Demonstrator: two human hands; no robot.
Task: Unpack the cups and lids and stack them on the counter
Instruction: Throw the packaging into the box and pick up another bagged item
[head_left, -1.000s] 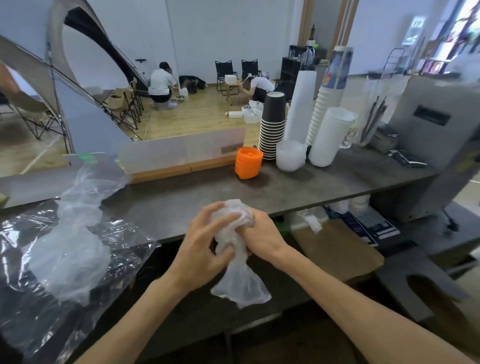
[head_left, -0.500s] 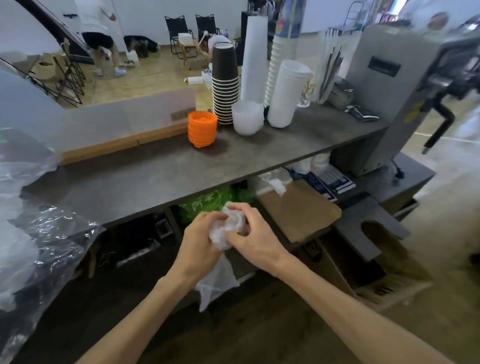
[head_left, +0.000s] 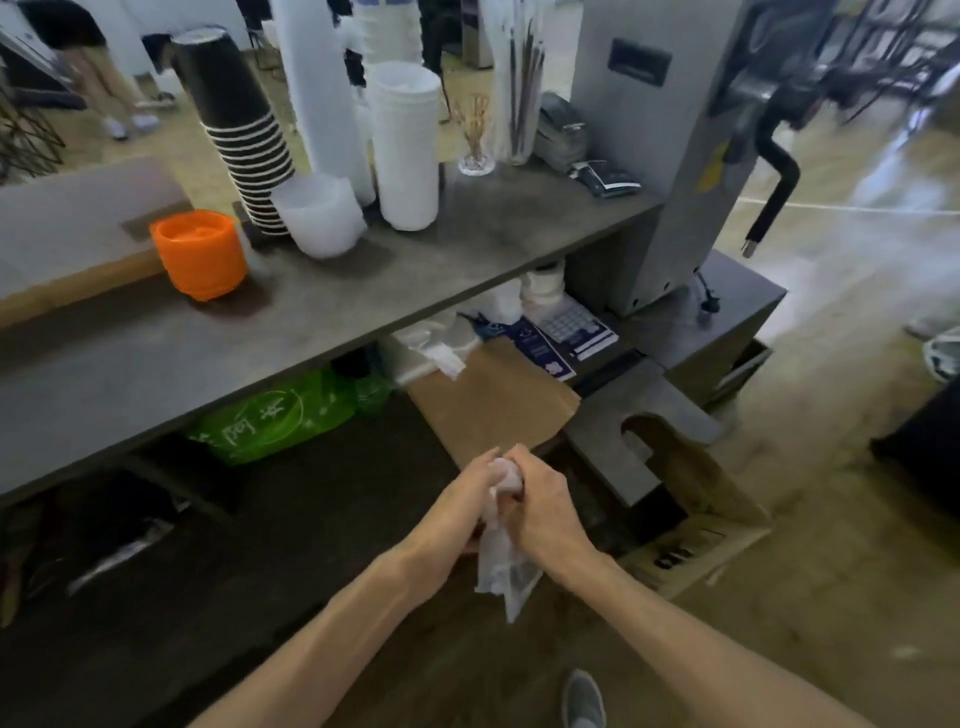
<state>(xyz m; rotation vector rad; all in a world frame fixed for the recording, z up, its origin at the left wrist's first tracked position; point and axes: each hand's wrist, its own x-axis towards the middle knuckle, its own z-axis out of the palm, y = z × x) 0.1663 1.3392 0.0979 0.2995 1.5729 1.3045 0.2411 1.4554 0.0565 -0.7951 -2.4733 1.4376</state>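
Squeezing together below the desk's (head_left: 363, 312) front edge, the left hand (head_left: 457, 512) and right hand (head_left: 545, 512) both had their fingers (head_left: 485, 464) clenched around a crumpled clear plastic bag (head_left: 501, 566); its bunched top showed between the fingertips and its loose tail hung down beneath the palms. Up and away from the fingers, well apart from them, the unpacked goods stood on the desk: a stack of orange lids (head_left: 200, 254) to the far left, a stack of black cups (head_left: 244, 140) behind it, a low stack of translucent lids (head_left: 319, 215) touching the black cups' base, and white cups (head_left: 408, 150) just right of those. Just above the fingers lay a brown paper bag (head_left: 488, 400) on the lower shelf, with a green bag (head_left: 275, 418) further left.
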